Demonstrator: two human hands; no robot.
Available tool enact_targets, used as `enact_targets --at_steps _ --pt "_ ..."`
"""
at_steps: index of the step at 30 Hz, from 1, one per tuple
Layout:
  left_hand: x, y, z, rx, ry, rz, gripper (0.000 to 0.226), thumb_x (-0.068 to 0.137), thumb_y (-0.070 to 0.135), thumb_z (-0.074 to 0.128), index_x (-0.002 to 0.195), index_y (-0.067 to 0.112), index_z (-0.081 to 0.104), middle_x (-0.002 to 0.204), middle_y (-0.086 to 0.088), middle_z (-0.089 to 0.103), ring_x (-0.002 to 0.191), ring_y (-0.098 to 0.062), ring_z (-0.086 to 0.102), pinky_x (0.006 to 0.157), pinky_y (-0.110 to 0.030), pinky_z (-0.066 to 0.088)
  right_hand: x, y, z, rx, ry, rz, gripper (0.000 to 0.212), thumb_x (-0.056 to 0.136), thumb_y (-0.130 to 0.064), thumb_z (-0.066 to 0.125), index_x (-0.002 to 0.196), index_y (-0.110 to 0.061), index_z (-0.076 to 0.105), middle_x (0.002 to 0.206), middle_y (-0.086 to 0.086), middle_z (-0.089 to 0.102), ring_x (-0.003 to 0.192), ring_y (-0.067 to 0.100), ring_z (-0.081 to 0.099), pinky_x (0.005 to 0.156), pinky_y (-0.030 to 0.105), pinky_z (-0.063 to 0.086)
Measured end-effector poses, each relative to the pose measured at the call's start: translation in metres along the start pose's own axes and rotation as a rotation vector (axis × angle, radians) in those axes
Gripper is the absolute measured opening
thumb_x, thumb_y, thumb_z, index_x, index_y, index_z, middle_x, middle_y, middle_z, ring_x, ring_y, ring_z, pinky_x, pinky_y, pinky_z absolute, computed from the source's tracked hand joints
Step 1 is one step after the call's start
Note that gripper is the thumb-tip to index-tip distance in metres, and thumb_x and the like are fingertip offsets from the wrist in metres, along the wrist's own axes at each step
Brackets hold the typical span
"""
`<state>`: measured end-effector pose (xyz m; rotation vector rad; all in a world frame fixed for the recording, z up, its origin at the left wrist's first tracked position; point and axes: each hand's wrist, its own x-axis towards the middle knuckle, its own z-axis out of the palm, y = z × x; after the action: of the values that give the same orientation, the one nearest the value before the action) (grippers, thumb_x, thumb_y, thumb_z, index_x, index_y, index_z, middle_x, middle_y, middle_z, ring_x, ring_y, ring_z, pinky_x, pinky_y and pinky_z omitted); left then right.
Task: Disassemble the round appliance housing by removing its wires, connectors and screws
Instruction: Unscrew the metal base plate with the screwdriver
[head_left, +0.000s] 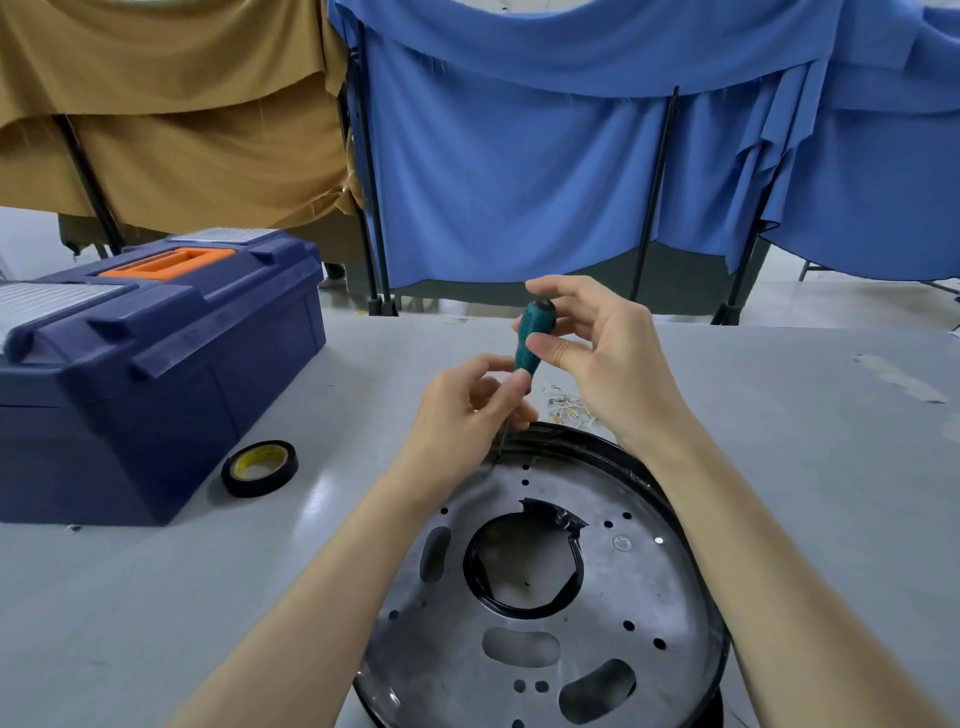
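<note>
From the head view, my right hand (597, 353) pinched the green screwdriver (534, 338) by its handle, thumb against fingertips, to twirl it. My left hand (467, 410) pinched the handle's base to steady the tip in a hole at the far rim of the round housing (639, 587) (lying under both wrists). Loose connectors (569, 408) lay just beyond my hands.

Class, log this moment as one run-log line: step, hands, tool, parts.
step: screw removal | right hand: grips screwdriver handle | left hand: pinches its lower end | tip: at housing far rim | small brass parts: on table
</note>
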<state>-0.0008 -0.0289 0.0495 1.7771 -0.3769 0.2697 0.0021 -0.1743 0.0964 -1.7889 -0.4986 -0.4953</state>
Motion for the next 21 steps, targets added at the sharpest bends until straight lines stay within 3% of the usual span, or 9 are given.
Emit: enact_targets --at_steps 4,8,12,14,16,18,21 --pt "0.0017 -0.0003 0.0008 -0.023 -0.003 -0.037 0.017 0.1 0.02 0.05 0.094 0.01 0.063 0.078 -0.01 0.074 0.074 -0.025 0.069 0.084 -0.052 0.055 -0.0007 -0.0019 0.0004 0.032 -0.053 -0.014 0.031 0.088 0.004 0.062 0.114 -0.012 0.063 0.105 0.004 0.071 0.089 0.019 0.068 0.088 0.031 0.054" --pt "0.0003 0.0004 -0.0001 -0.034 0.023 -0.017 0.019 0.09 0.025 0.066 0.09 0.01 0.054 0.076 -0.013 0.073 0.07 -0.025 0.069 0.075 -0.04 0.057 -0.0016 -0.0014 0.002 -0.073 -0.068 -0.04 0.043 0.085 -0.011 0.072 0.122 -0.03 0.064 0.108 -0.005 0.06 0.09 0.005 0.061 0.083 0.023 0.053" --pt "-0.0003 0.0025 0.0003 -0.069 -0.007 -0.038 0.024 0.101 0.024 0.049 0.1 0.003 0.06 0.079 -0.015 0.073 0.071 -0.024 0.066 0.081 -0.048 0.054 0.0005 0.0001 -0.0001 -0.009 -0.012 -0.005 0.044 0.084 0.004 0.067 0.124 -0.016 0.061 0.1 -0.003 0.067 0.087 0.011 0.063 0.079 0.016 0.051" --pt "0.0008 0.0017 -0.0005 -0.063 -0.009 -0.053 0.023 0.103 0.016 0.043 0.102 0.001 0.061 0.079 -0.013 0.072 0.072 -0.023 0.067 0.084 -0.05 0.053 0.0009 -0.0005 -0.0003 0.025 -0.027 0.003 0.037 0.086 0.008 0.062 0.117 -0.012 0.062 0.104 0.004 0.07 0.094 0.019 0.066 0.086 0.024 0.053" --pt "0.0009 0.0007 -0.0014 -0.067 0.007 -0.054 0.016 0.101 0.011 0.048 0.099 0.001 0.06 0.077 -0.011 0.071 0.071 -0.023 0.067 0.083 -0.051 0.054 -0.0003 -0.0015 0.0008 0.021 -0.063 -0.006 0.034 0.088 0.005 0.061 0.116 -0.014 0.064 0.108 0.005 0.07 0.093 0.018 0.067 0.089 0.028 0.053" --pt "0.0004 0.0009 -0.0015 -0.079 0.026 -0.042 0.007 0.095 0.012 0.06 0.092 0.007 0.057 0.076 -0.014 0.071 0.069 -0.024 0.068 0.08 -0.049 0.055 -0.0014 -0.0017 0.0019 -0.027 -0.082 -0.026 0.035 0.087 -0.006 0.068 0.119 -0.02 0.065 0.106 -0.002 0.067 0.085 0.005 0.063 0.086 0.026 0.054" --pt "-0.0006 0.0017 -0.0006 -0.072 0.029 -0.009 0.011 0.089 0.015 0.068 0.091 0.011 0.058 0.077 -0.017 0.071 0.07 -0.028 0.069 0.08 -0.046 0.057 -0.0015 -0.0003 0.0016 -0.066 -0.049 -0.034 0.045 0.083 -0.009 0.074 0.124 -0.026 0.064 0.099 -0.008 0.064 0.081 0.001 0.058 0.08 0.021 0.054"
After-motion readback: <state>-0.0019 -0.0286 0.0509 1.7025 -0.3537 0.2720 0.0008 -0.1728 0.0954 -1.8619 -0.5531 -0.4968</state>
